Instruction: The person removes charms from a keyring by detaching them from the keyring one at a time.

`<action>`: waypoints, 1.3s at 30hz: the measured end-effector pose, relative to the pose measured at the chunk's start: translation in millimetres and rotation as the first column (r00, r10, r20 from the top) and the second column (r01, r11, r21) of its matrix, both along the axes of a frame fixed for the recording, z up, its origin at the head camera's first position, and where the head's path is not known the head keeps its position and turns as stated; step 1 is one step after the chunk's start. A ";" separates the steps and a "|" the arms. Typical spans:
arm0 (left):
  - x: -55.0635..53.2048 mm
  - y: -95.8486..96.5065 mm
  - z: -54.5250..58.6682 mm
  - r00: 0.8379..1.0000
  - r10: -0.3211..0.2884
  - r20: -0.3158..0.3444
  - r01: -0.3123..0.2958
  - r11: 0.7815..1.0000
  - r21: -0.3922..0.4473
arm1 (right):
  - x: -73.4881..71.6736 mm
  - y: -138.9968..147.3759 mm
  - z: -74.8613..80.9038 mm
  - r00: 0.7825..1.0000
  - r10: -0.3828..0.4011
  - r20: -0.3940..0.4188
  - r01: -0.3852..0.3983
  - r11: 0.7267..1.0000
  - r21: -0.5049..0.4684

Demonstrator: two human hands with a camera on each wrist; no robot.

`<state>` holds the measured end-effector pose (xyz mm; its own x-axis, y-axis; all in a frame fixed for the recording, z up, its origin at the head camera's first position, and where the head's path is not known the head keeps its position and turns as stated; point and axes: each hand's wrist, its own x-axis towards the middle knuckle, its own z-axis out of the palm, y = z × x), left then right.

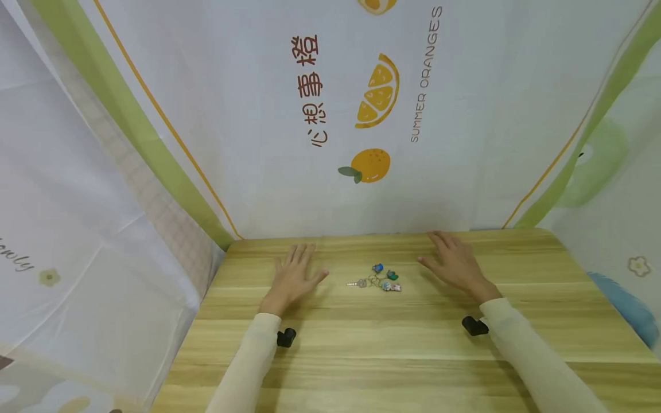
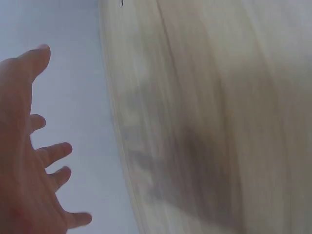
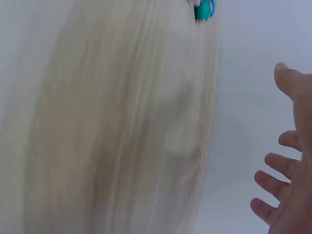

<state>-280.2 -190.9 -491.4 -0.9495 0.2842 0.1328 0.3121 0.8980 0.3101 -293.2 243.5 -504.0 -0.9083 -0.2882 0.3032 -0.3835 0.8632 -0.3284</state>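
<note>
On the wooden table lies a key [image 1: 357, 283] on a ring [image 1: 374, 281] with several small charms, among them a blue one [image 1: 378, 268], a green one [image 1: 392, 275] and a pale pink one [image 1: 395, 287]. My left hand [image 1: 291, 278] is held over the table to the left of the key, fingers spread, holding nothing. To the right of the charms my right hand [image 1: 457, 264] hovers likewise, its fingers extended. In the right wrist view the green charm [image 3: 202, 10] shows at the top edge, apart from the fingers.
The wooden table [image 1: 372, 338] ends at the back against a white cloth [image 1: 248, 115] printed with oranges and lettering. More patterned cloth hangs on the left and right sides. A black wrist camera [image 1: 286, 338] sits at the left wrist, another black camera [image 1: 474, 326] at the right.
</note>
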 end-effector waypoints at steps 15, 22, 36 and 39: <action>7.0 41.2 -7.5 0.964 -0.167 -0.208 0.181 0.982 0.052 | 15.1 -47.7 7.2 0.996 0.085 0.025 -0.079 0.984 -0.159; 13.6 63.4 -6.4 0.948 -0.216 -0.236 0.238 0.968 0.072 | 21.6 -68.3 6.2 0.989 0.145 0.008 -0.141 0.973 -0.183; 5.8 95.1 -21.7 0.958 -0.208 -0.199 0.224 0.973 0.062 | 12.2 -101.8 -10.1 0.983 0.181 0.021 -0.176 0.973 -0.152; 3.7 101.1 -24.8 0.961 -0.203 -0.188 0.216 0.975 0.050 | 10.0 -106.3 -13.2 0.982 0.188 0.014 -0.184 0.975 -0.128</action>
